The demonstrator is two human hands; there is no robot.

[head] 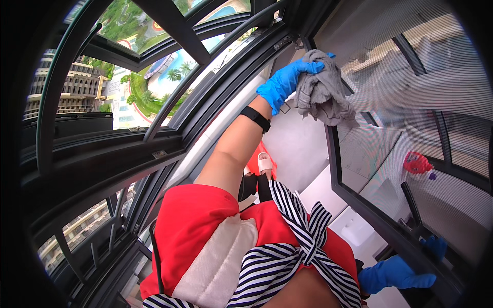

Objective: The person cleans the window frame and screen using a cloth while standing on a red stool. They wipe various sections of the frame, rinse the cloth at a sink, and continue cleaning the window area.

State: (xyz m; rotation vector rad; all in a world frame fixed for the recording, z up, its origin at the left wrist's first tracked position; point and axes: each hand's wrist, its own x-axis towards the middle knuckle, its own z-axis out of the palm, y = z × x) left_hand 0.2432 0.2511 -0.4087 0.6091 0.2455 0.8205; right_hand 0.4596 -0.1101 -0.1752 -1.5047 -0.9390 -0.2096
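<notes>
My left hand (292, 79), in a blue glove, holds a crumpled grey cloth (323, 90). The cloth lies against the dark frame edge of a mesh window screen (369, 154) and covers a stretch of it. At lower right, my right hand (400, 271), also gloved in blue, grips the lower part of the screen's dark frame (379, 225). Its thumb is on the near side, and the fingers show dimly through the mesh.
Left of me run dark window frames (192, 115) with metal bars (48, 96), and outside lie buildings and a pool far below. Behind the mesh, a red bottle with a purple cap (418, 163) rests on a pale surface. My sandalled feet (264, 161) stand on something red. A white basin (352, 227) is below.
</notes>
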